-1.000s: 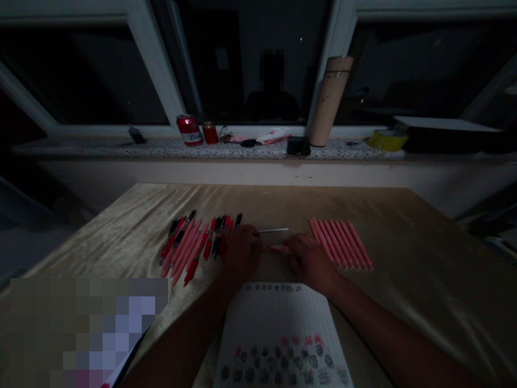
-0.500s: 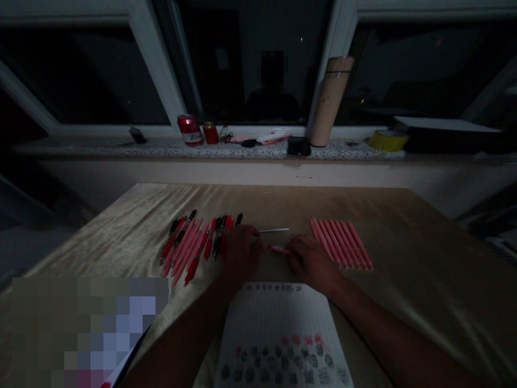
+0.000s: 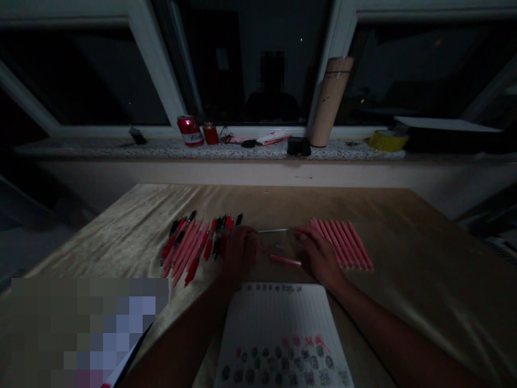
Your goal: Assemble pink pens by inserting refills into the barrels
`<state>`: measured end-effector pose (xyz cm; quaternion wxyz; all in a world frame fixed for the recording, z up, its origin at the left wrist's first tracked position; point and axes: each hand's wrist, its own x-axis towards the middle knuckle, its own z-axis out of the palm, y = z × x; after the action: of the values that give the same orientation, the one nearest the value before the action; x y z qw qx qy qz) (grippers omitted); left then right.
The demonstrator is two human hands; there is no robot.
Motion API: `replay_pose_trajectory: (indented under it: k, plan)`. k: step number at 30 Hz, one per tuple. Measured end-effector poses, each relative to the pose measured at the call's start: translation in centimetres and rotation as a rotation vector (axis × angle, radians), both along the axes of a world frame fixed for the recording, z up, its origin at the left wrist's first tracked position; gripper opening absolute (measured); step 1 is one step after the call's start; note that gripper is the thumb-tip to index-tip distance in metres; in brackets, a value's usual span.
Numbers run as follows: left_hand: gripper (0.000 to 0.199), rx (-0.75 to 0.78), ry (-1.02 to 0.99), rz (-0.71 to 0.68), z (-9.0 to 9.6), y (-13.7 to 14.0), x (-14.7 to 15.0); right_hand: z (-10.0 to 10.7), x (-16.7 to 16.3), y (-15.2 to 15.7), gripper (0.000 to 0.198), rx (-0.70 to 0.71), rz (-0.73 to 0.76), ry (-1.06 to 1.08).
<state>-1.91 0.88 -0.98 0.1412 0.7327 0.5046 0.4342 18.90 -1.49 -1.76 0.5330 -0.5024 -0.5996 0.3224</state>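
A thin silvery rod, like a pen refill (image 3: 273,230), spans the gap between my hands. My left hand (image 3: 241,252) rests on the table beside its left end, fingers curled; what they hold, if anything, is hidden. My right hand (image 3: 319,250) reaches in from the right with thumb and forefinger apart, its blurred fingertips at the rod's right end. Below the rod lies a loose pink pen barrel (image 3: 285,261), touched by neither hand. A tiny reddish piece (image 3: 266,249) sits close to my left fingers.
Mixed pink, red and black pens (image 3: 188,248) lie left of my left hand. Several pink pens (image 3: 343,244) form a neat row at right. A lined notebook (image 3: 283,312) with stamp-like marks lies between my forearms. The windowsill (image 3: 157,148) holds a can (image 3: 189,131) and a tall tube (image 3: 331,102).
My right hand has let go of the pink barrel, which now lies on the table, and has moved up to the rod's right end. My left hand has hardly moved.
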Motion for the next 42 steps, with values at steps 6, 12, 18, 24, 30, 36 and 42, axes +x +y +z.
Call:
replay_pose_trajectory:
  k: [6,12,18,24,30,36,42]
  plan:
    - [0.027,0.0,-0.142,0.034,-1.0,0.5,-0.4,-0.4,-0.1,1.2,0.037,-0.112,-0.043,0.614]
    - [0.03,0.004,-0.172,0.041,-1.1,0.5,-0.3,0.2,-0.4,1.1,0.027,-0.058,-0.066,0.908]
    - [0.023,0.053,-0.125,0.053,-0.7,0.3,-0.1,-0.5,-0.4,0.8,0.027,0.006,-0.045,0.74]
    - [0.019,0.073,0.057,-0.021,-0.9,0.6,-0.3,0.6,-0.1,-0.5,0.023,0.185,-0.015,-0.018]
    - [0.012,0.057,0.23,-0.062,-0.9,0.3,0.3,1.4,-1.0,-1.3,0.016,0.306,0.209,-0.729]
    - [0.011,0.084,0.377,-0.047,-0.4,-0.1,0.5,0.9,-0.5,-0.9,0.015,0.247,0.278,-0.854]
    - [0.019,0.104,0.47,-0.02,-0.2,-0.4,0.7,1.4,-0.3,-1.0,0.018,0.254,0.221,-0.847]
